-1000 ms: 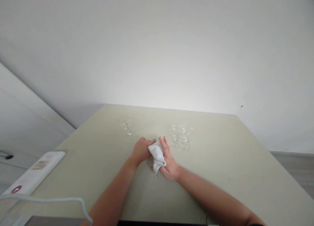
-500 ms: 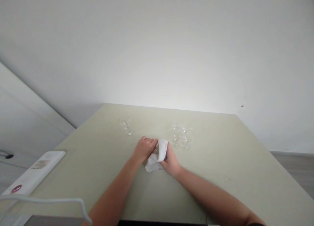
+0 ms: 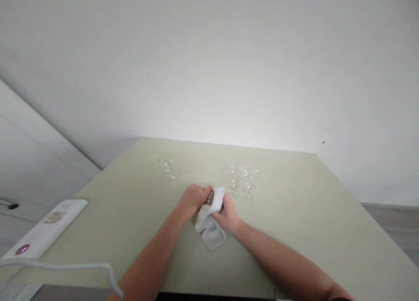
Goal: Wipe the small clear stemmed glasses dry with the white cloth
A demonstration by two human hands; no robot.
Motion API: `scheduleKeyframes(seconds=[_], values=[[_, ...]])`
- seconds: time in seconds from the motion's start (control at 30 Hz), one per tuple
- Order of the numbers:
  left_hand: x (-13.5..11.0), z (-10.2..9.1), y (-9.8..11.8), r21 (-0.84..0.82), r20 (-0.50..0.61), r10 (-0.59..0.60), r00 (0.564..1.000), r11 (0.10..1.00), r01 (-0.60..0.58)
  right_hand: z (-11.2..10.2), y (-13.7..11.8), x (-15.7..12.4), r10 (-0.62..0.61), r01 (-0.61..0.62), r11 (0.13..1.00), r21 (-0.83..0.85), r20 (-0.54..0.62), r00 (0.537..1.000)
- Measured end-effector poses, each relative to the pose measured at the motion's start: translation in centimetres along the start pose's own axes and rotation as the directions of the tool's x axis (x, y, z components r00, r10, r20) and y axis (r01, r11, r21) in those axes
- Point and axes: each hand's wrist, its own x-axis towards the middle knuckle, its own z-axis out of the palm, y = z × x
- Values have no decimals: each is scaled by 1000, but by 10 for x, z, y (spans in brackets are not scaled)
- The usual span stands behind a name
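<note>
Near the middle of the table, my left hand [image 3: 194, 199] is closed around a clear glass [image 3: 210, 198], of which only a small part shows between the hands. My right hand [image 3: 229, 216] grips a white cloth [image 3: 209, 224] that is pressed over the glass, and a loose end hangs toward me. A stemmed glass [image 3: 167, 165] stands beyond my left hand. Beyond my right hand is a close group of several clear stemmed glasses [image 3: 242, 181]. The rest of the held glass is hidden by fingers and cloth.
The pale table [image 3: 294, 231] meets a white wall [image 3: 212, 74] at its far edge. At the left lies a white box [image 3: 49, 227] with a printed picture. A white cable [image 3: 65, 266] crosses the lower left, over a grey flat object [image 3: 72, 293].
The cloth's loose end has dropped farther toward me and unfolded. Both hands have shifted only slightly and keep their grip. The standing glasses have not moved.
</note>
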Motion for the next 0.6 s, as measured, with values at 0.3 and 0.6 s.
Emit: scheduleKeyframes(seconds=[0.3, 0.6], values=[[-4, -14, 8, 109, -125, 27, 992, 994, -14, 0, 12, 6, 57, -50, 992, 120, -63, 996], [2, -3, 2, 125, 119, -56, 991, 991, 41, 5, 9, -2, -63, 63, 998, 3, -32, 998]])
